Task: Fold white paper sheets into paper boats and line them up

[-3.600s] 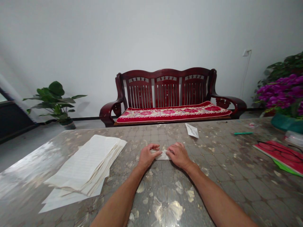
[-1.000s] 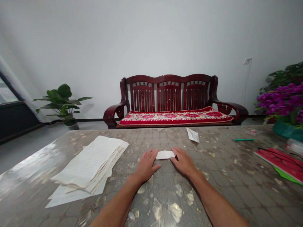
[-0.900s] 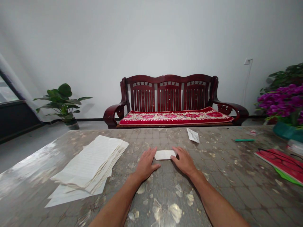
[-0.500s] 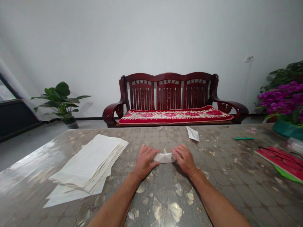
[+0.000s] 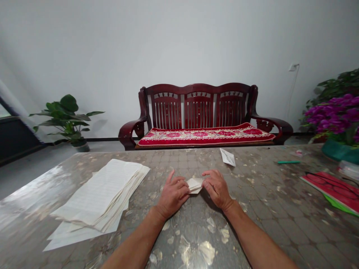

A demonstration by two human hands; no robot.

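Observation:
A small folded white paper is between my two hands, over the middle of the table. My left hand grips its left end, with the index finger raised. The fingertips of my right hand pinch its right end. Another folded paper piece, white and pointed, lies farther back on the right. To the left of my hands rests a thick stack of lined paper sheets, its edges uneven.
The patterned table also bears a green pen, glasses on a red booklet, and purple flowers in a teal pot at right. Behind stands a wooden bench with a red cover.
The paper between my hands has changed from a long flat strip to a more compact, angled shape. My left fingers have shifted on it. The view has moved slightly.

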